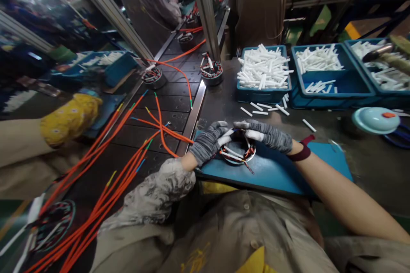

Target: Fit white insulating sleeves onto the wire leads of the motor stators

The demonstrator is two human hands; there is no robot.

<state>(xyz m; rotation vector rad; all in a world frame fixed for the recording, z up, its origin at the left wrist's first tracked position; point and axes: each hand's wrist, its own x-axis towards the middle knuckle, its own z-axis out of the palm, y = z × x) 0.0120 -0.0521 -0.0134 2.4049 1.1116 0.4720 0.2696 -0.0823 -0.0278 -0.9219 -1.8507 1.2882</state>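
Note:
A motor stator (pixel 235 161), a ring of copper windings with white sleeves and dark leads, lies on a blue mat (pixel 282 168) in front of me. My left hand (pixel 209 141), in a grey glove with white fingertips, is at the ring's upper left. Its fingers are pinched together on a thin wire (pixel 235 130) that looks dark blue. From the other side, my right hand (pixel 267 134), gloved alike, brings thumb and fingers together at the same wire. The fingertips of both hands almost meet above the stator and hide part of it.
Blue bins (pixel 264 94) of white sleeves stand behind the mat, with loose sleeves (pixel 256 106) before them. A light-blue lidded container (pixel 375 120) is at right. Orange cables (pixel 128 166) cross the conveyor (pixel 173 115) at left, beside other stators (pixel 211 72). A co-worker's yellow sleeve (pixel 72 115) is at far left.

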